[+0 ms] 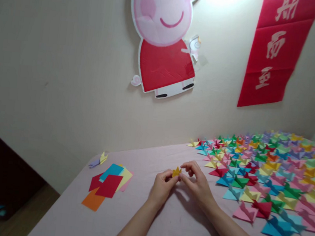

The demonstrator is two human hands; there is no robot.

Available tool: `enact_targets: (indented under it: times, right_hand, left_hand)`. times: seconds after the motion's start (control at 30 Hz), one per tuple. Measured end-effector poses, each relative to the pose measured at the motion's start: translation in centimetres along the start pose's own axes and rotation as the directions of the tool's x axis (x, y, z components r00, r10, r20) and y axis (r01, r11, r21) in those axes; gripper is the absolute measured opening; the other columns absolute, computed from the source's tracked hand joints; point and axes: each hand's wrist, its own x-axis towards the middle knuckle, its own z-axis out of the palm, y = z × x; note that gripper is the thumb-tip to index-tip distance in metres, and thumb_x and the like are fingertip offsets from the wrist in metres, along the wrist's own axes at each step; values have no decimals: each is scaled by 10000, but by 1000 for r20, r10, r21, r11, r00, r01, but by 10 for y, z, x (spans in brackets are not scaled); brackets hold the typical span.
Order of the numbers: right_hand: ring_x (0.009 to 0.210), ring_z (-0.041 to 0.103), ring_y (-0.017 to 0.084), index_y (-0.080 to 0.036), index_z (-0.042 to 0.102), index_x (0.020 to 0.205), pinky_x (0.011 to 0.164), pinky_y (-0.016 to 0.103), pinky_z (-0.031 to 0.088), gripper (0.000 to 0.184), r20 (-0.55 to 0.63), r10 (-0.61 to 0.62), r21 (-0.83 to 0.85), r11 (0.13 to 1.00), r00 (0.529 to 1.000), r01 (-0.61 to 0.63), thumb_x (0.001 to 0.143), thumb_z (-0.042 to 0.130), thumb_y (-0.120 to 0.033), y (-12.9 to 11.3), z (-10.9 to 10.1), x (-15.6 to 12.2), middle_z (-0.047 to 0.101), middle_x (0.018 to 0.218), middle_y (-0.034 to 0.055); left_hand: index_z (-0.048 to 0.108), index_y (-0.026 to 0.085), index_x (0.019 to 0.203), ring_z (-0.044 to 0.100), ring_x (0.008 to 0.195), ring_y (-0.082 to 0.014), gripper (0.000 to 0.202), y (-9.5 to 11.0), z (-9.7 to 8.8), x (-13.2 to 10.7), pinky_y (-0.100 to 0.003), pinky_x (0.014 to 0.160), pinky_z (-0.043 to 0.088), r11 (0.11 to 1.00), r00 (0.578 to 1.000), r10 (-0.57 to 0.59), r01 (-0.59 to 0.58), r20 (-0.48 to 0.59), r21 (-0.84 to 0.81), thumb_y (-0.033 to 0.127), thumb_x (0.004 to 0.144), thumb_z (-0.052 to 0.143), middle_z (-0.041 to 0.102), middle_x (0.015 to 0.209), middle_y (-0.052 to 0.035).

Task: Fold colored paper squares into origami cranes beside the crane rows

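A small folded piece of yellow paper (177, 172) with pointed tips is held up over the cloth-covered surface. My left hand (163, 186) pinches it from the left between thumb and fingers. On its right side is my right hand (197, 184), thumb and forefinger curved and apart. The right thumb tip is close to the paper's lower right edge; whether it touches I cannot tell. Left of my hands, loose square sheets lie overlapping, among them a red sheet (110, 186), an orange sheet (94, 199) and a blue sheet (111, 173).
Many folded paper cranes (278, 227) in mixed colours stand in rows on the right of the pale pink cloth (134, 232). At the far left corner lie a yellow and a purple folded paper piece (95, 163). Behind is a wall with a cartoon pig cutout (165, 66) and a red banner (277, 51).
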Motion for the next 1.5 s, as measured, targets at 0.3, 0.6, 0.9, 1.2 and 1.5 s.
enact_targets:
  times: [0.3,0.6,0.9,1.2,1.5]
  right_hand:
    - [755,471,185,-236,576,980,701,303,420,189,-5,-163,-140,977,987,161,802,599,-177,7,0,-2,523,874,6]
    - [766,490,193,-237,546,835,683,308,424,58,70,-132,-130,981,989,140,819,599,-221,4,0,0,541,836,11]
    - [910,538,237,-249,645,834,814,364,446,72,106,-270,-295,911,957,289,883,593,-256,4,-5,1,564,888,38]
    - [845,515,227,-255,691,875,772,361,445,146,133,-494,-571,670,859,474,917,559,-207,1,-6,-2,576,942,63]
    - [858,523,242,-276,694,887,770,385,442,157,119,-499,-588,661,858,466,924,549,-230,5,-7,0,568,945,64]
  left_hand:
    - [628,153,677,428,688,-147,248,2,1,-1,-256,651,330,999,999,30,-31,15,27,362,809,617,490,677,18]
    - [655,170,652,458,687,-151,231,-2,2,-1,-257,645,334,996,999,43,-41,-18,73,321,817,597,525,688,7]
    - [698,169,705,491,689,-152,183,-5,2,-1,-251,639,357,997,999,32,-29,-41,77,262,809,581,560,699,5]
    - [744,165,916,597,824,-191,231,-1,-2,-1,-278,762,451,1000,1000,-7,7,-17,-14,203,801,547,698,863,-45]
    - [670,171,1200,620,1016,-233,430,-3,-6,1,-349,889,480,977,998,-27,37,51,-209,257,785,600,691,1178,-98]
